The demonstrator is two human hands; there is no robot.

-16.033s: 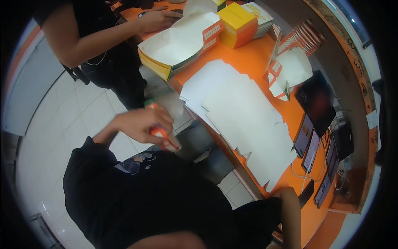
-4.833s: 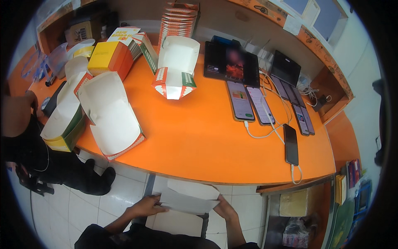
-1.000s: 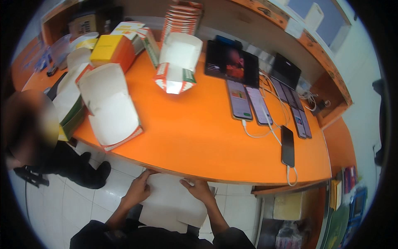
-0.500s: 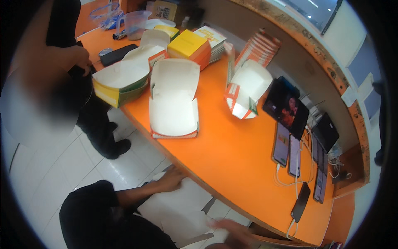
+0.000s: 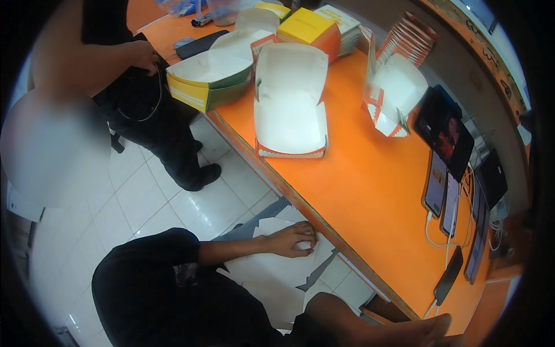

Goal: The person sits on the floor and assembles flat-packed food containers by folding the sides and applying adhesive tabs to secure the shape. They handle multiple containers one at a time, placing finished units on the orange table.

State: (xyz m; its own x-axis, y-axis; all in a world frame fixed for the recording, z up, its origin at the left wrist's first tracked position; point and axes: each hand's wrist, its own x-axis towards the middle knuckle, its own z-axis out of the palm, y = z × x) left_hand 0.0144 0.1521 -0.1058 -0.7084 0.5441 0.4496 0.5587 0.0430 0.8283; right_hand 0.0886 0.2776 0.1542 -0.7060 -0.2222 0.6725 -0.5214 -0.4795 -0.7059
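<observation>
My left hand (image 5: 293, 239) lies over white flat cardboard sheets (image 5: 263, 280) on my lap, close beside the table edge. Its fingers are curled in, with a small white patch showing between them; what they hold, if anything, I cannot make out. At the lower right my right hand (image 5: 429, 331) is by the table's near edge, its fingers too dim to read. An open white-lined burger box (image 5: 292, 124) stands on the orange table (image 5: 352, 202), lid tipped back. Left of it are open yellow-and-green boxes (image 5: 199, 84); another open box (image 5: 396, 87) stands to the right.
A yellow-and-orange box (image 5: 309, 29), stacked printed cards (image 5: 341, 26) and a red-and-white stack (image 5: 407, 37) are at the back. A tablet (image 5: 444, 132) and several phones (image 5: 435, 182) with white cables line the right. Another person (image 5: 162, 124) stands at the left.
The view has shifted, so the table's things sit higher and further right. My left hand has moved right along the cardboard; my right hand has moved right, to the table's near edge.
</observation>
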